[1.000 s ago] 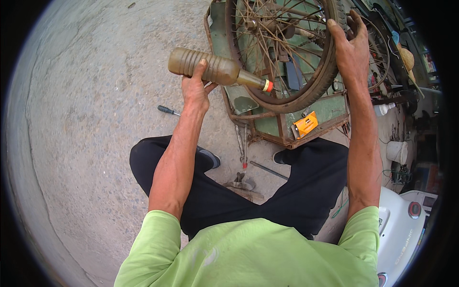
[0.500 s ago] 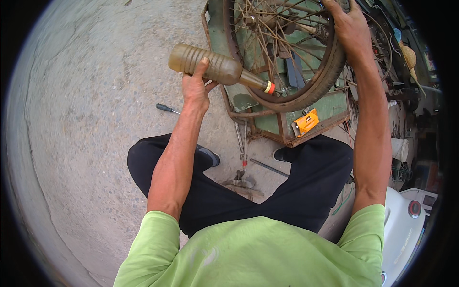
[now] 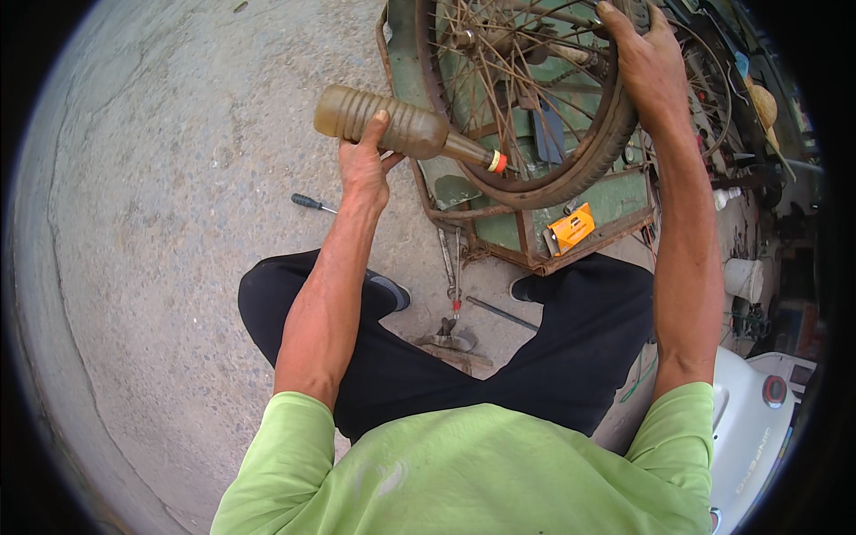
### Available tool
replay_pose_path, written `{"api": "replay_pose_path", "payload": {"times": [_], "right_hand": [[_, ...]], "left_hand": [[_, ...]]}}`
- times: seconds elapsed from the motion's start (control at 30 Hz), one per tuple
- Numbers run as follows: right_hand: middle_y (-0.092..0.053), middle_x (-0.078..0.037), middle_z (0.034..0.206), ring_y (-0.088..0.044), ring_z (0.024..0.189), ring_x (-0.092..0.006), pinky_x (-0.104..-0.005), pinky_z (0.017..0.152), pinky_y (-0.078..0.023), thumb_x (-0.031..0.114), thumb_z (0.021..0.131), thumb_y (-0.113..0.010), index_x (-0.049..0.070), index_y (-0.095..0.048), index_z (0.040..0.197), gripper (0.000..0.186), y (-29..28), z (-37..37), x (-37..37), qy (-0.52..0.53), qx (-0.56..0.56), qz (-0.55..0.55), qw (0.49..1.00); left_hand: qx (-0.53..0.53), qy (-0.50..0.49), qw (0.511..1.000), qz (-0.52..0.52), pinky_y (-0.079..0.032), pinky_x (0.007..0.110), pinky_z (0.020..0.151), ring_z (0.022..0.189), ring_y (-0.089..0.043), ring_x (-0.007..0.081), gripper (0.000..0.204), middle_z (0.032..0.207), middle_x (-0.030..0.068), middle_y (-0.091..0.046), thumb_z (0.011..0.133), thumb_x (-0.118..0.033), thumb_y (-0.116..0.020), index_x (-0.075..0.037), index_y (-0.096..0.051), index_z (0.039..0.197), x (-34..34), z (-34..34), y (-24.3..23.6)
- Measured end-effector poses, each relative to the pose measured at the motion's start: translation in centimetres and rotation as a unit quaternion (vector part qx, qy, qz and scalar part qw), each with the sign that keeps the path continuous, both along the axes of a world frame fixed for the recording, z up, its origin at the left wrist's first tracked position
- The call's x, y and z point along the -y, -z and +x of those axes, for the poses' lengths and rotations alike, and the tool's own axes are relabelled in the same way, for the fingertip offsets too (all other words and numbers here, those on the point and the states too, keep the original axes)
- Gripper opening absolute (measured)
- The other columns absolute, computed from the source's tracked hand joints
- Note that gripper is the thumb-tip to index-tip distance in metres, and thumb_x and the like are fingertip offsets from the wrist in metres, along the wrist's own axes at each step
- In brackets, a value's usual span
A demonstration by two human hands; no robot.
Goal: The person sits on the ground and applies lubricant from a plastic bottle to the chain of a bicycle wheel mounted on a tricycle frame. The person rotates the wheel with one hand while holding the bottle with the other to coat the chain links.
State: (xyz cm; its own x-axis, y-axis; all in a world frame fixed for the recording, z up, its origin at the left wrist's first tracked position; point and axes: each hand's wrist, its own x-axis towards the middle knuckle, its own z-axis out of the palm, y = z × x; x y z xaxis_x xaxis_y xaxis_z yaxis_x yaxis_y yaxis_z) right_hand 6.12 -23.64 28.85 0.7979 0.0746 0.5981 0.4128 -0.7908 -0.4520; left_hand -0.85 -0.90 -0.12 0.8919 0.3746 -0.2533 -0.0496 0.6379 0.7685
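A cloudy brown plastic bottle [image 3: 383,122] lies tilted in my left hand [image 3: 364,165], its thumb across the ribbed side and its fingers underneath. The bottle's long neck ends in a red-tipped nozzle [image 3: 497,162], which points right at the lower rim of a rusty spoked wheel [image 3: 535,192]. Whether the nozzle touches the rim I cannot tell. My right hand [image 3: 649,62] is wrapped round the tyre [image 3: 615,134] at the wheel's right side, thumb on the inner edge. The wheel stands over a green, rust-edged metal frame [image 3: 606,201].
An orange box [image 3: 571,229] sits on the frame's near edge. On the concrete, a screwdriver [image 3: 312,203] lies left, with spanners [image 3: 451,263], a metal rod [image 3: 502,312] and a dark tool [image 3: 448,337] between my feet. A white vehicle body [image 3: 751,437] stands close at right.
My right hand and forearm have shifted slightly left along with the tyre. The bottle's tip has moved a little to the left, while my left hand stays almost in place.
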Motion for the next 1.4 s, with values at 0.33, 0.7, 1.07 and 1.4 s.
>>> {"api": "replay_pose_path", "payload": {"times": [0.33, 0.7, 1.07, 1.4], "right_hand": [[-0.073, -0.013, 0.106, -0.068, 0.092, -0.0218, -0.0363, 0.088, -0.054, 0.027, 0.095, -0.069, -0.002, -0.06, 0.137, 0.052, -0.1, -0.2, -0.3, -0.037, -0.047, 0.07, 0.996], [-0.069, -0.006, 0.088, -0.062, 0.074, -0.0157, -0.0338, 0.072, -0.053, 0.021, 0.096, -0.068, 0.0, -0.063, 0.128, 0.039, 0.4, -1.3, -0.3, -0.051, -0.051, 0.075, 0.995], [-0.076, -0.018, 0.106, -0.071, 0.098, -0.0295, -0.0404, 0.094, -0.051, 0.05, 0.094, -0.07, -0.004, -0.066, 0.127, 0.063, 2.2, 1.4, 2.8, -0.02, 0.0, -0.018, 1.0], [-0.075, -0.019, 0.108, -0.071, 0.1, -0.0292, -0.0404, 0.095, -0.051, 0.05, 0.094, -0.07, -0.004, -0.066, 0.126, 0.063, 2.5, 1.1, 2.9, -0.015, 0.003, -0.017, 1.0]], "left_hand": [[0.022, -0.002, 0.999, 0.032, -0.058, 0.052, 0.097, 0.116, -0.065, 0.0287, 0.071, 0.13, 0.0112, -0.062, 0.088, -0.042, -0.084, -0.008, -0.05, 0.14, 0.0, 0.2, -0.7], [-0.012, -0.002, 1.0, -0.004, -0.055, 0.06, 0.102, 0.118, -0.064, 0.0332, 0.068, 0.129, 0.0138, -0.063, 0.089, -0.04, -0.084, -0.006, -0.053, 0.14, -0.2, 0.2, 0.1], [-0.028, 0.006, 0.999, -0.046, -0.052, 0.061, 0.107, 0.122, -0.063, 0.0361, 0.062, 0.133, 0.0173, -0.06, 0.095, -0.036, -0.078, -0.003, -0.052, 0.14, -0.4, 0.0, 0.2], [-0.025, 0.008, 0.998, -0.059, -0.047, 0.063, 0.112, 0.126, -0.061, 0.0359, 0.071, 0.136, 0.0177, -0.058, 0.094, -0.043, -0.079, -0.002, -0.049, 0.143, -1.2, -0.5, -0.6]]}}
